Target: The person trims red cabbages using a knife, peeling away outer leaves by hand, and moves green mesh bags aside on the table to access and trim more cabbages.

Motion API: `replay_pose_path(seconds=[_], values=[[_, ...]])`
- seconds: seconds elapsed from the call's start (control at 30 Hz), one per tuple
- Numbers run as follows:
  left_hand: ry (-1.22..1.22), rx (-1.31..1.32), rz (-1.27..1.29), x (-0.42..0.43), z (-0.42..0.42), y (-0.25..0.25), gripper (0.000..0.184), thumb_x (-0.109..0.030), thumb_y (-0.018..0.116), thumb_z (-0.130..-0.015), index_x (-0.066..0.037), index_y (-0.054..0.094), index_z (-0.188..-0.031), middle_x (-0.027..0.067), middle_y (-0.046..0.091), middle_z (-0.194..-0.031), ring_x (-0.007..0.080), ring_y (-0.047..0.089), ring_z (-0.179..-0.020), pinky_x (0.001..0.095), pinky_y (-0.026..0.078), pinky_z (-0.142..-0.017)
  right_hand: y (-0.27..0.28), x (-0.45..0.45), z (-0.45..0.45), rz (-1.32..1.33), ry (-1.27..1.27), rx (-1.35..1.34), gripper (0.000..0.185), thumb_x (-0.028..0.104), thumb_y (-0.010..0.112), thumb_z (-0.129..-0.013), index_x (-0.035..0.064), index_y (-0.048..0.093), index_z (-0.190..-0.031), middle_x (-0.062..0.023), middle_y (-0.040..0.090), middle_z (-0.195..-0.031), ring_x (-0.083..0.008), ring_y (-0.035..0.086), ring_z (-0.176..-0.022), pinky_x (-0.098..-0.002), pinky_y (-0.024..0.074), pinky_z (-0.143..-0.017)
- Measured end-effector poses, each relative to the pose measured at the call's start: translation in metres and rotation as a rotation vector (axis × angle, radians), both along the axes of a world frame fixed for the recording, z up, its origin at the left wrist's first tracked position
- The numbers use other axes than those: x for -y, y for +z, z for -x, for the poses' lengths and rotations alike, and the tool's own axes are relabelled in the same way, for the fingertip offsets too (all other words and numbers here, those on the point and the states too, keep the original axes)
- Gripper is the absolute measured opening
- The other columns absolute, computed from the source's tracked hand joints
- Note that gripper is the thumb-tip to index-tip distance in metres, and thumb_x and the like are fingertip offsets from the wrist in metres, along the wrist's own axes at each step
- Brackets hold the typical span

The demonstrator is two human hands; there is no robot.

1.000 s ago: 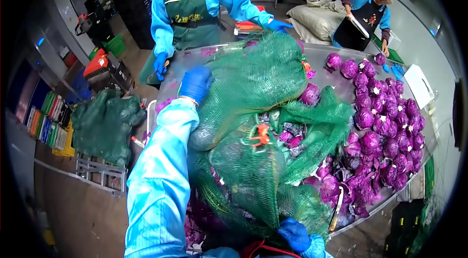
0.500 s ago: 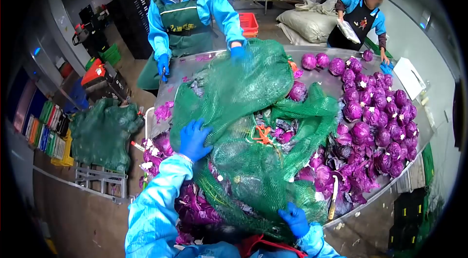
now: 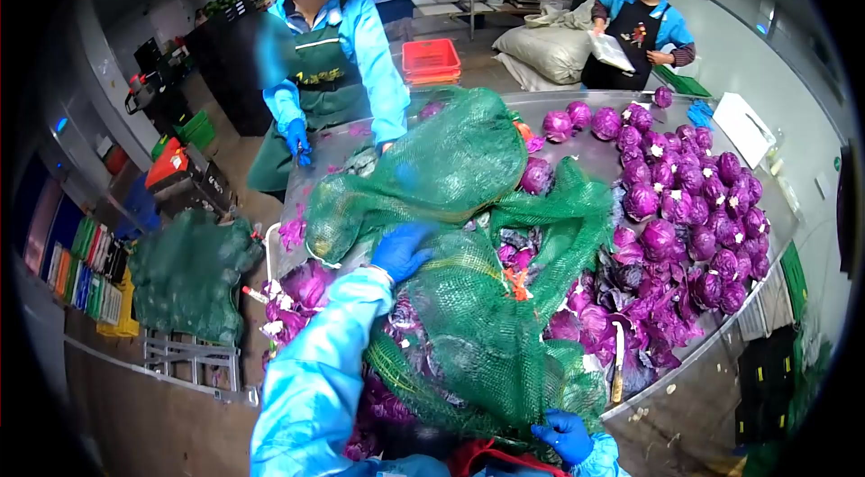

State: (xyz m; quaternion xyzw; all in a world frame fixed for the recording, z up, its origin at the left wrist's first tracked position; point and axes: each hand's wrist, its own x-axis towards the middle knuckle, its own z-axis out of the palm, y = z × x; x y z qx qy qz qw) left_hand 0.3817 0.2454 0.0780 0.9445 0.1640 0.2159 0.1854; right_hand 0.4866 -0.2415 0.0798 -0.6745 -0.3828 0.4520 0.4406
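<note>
Two green mesh sacks lie on the metal table: a near mesh sack (image 3: 478,333) in front of me and a far mesh sack (image 3: 441,153) beyond it. My left hand (image 3: 402,252), in a blue glove, rests on the near sack's upper left side with its fingers stretched out. At the sack's near right edge, my right hand (image 3: 564,436), gloved in blue too, has its fingers closed on the netting. Red cabbage shows through an opening beside an orange tie (image 3: 516,284). Just right of the sack lies a knife (image 3: 618,360) with a wooden handle.
Trimmed red cabbages (image 3: 689,198) are heaped on the table's right, with loose purple leaves (image 3: 644,324) nearer me. A co-worker (image 3: 329,72) stands across at the left, one arm behind the far sack. Another person (image 3: 635,27) stands at the far right holding a white packet.
My left hand has moved right across the netting, and the near sack's upper part has shifted. The far sack has moved slightly left. The far-right person has drawn a hand back from the blue cloth.
</note>
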Motion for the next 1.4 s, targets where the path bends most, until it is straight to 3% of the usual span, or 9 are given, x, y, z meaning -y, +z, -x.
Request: replay_pose_path(seconds=[0.4,0.53,0.77,0.87,0.9,0.93,1.1,1.2,1.4], values=[[0.239,-0.458,0.025,-0.039,-0.067,-0.060,0.046,-0.049,0.053,-0.085,-0.011,0.060,-0.110,0.0142,0.064,-0.105,0.0324,0.061,-0.092,0.0379,0.045,-0.082,0.025,-0.022,0.009,-0.061,-0.617,-0.406,0.011,0.010,0.062,-0.079,0.0001,0.065,-0.079,-0.0040,0.060,-0.072,-0.0138,0.055,-0.068,-0.0275,0.0440,-0.066],[0.215,0.173,1.005,-0.006,-0.060,-0.026,0.017,-0.018,0.065,-0.079,-0.004,0.060,-0.086,0.0053,0.059,-0.081,0.0167,0.056,-0.076,0.0300,0.046,-0.075,0.034,-0.028,-0.013,-0.173,-0.738,-0.449,0.014,0.012,0.061,-0.079,-0.0013,0.065,-0.078,-0.0041,0.061,-0.070,-0.0133,0.055,-0.065,-0.0276,0.0439,-0.064],[0.089,0.718,1.981,-0.005,-0.059,0.070,0.020,-0.018,0.060,-0.080,-0.006,0.061,-0.096,0.0106,0.063,-0.092,0.0272,0.060,-0.086,0.0429,0.049,-0.082,0.026,-0.082,-0.088,-0.372,-0.783,-0.344,0.017,0.014,0.058,-0.079,-0.0013,0.066,-0.078,-0.0040,0.062,-0.070,-0.0116,0.055,-0.064,-0.0262,0.0446,-0.063],[-0.049,0.789,1.887,-0.007,-0.057,0.111,0.030,-0.028,0.057,-0.084,-0.004,0.061,-0.100,0.0125,0.064,-0.096,0.0299,0.061,-0.090,0.0446,0.049,-0.083,0.061,-0.119,-0.115,-0.477,-0.806,-0.454,0.017,0.015,0.056,-0.080,0.0006,0.066,-0.077,-0.0030,0.062,-0.073,-0.0142,0.056,-0.069,-0.0288,0.0444,-0.067],[-0.085,0.820,1.850,-0.004,-0.058,0.131,0.031,-0.030,0.056,-0.085,-0.003,0.061,-0.101,0.0127,0.064,-0.097,0.0300,0.061,-0.091,0.0443,0.049,-0.084,0.058,-0.130,-0.131,-0.528,-0.778,0.079,0.018,0.016,0.054,-0.082,0.0013,0.066,-0.082,-0.0047,0.063,-0.077,-0.0165,0.058,-0.077,-0.0312,0.0460,-0.074],[-0.103,0.877,1.734,0.003,-0.060,0.159,0.031,-0.031,0.055,-0.086,-0.004,0.061,-0.101,0.0129,0.064,-0.099,0.0297,0.061,-0.091,0.0443,0.049,-0.082,0.067,-0.146,-0.144,-0.581,-0.847,-0.534,0.018,0.013,0.051,-0.085,0.0013,0.065,-0.090,-0.0072,0.063,-0.085,-0.0177,0.058,-0.083,-0.0321,0.0456,-0.079],[-0.509,0.914,1.646,-0.029,-0.065,0.267,0.031,-0.035,0.054,-0.089,-0.006,0.064,-0.089,0.0086,0.067,-0.086,0.0233,0.063,-0.076,0.0397,0.051,-0.071,0.130,-0.217,-0.216,-0.762,-0.773,-0.744,0.017,0.015,0.053,-0.084,0.0035,0.063,-0.091,-0.0063,0.062,-0.092,-0.0183,0.057,-0.086,-0.0313,0.0447,-0.081],[-0.778,0.988,1.525,-0.038,-0.047,0.313,0.032,-0.036,0.056,-0.088,-0.006,0.065,-0.079,0.0114,0.067,-0.087,0.0251,0.063,-0.076,0.0410,0.050,-0.077,0.175,-0.229,-0.228,-0.995,-0.820,-0.332,0.018,0.015,0.053,-0.084,0.0024,0.064,-0.088,-0.0050,0.061,-0.086,-0.0163,0.055,-0.084,-0.0297,0.0433,-0.081],[-0.342,1.234,1.112,-0.002,0.046,0.266,0.028,-0.031,0.053,-0.088,-0.008,0.060,-0.104,0.0065,0.062,-0.099,0.0204,0.059,-0.091,0.0393,0.045,-0.088,0.180,-0.174,-0.199,-0.959,-0.655,0.141,0.019,0.016,0.056,-0.078,0.0021,0.052,-0.066,0.0021,0.046,-0.067,-0.0070,0.043,-0.067,-0.0254,0.0349,-0.060]])
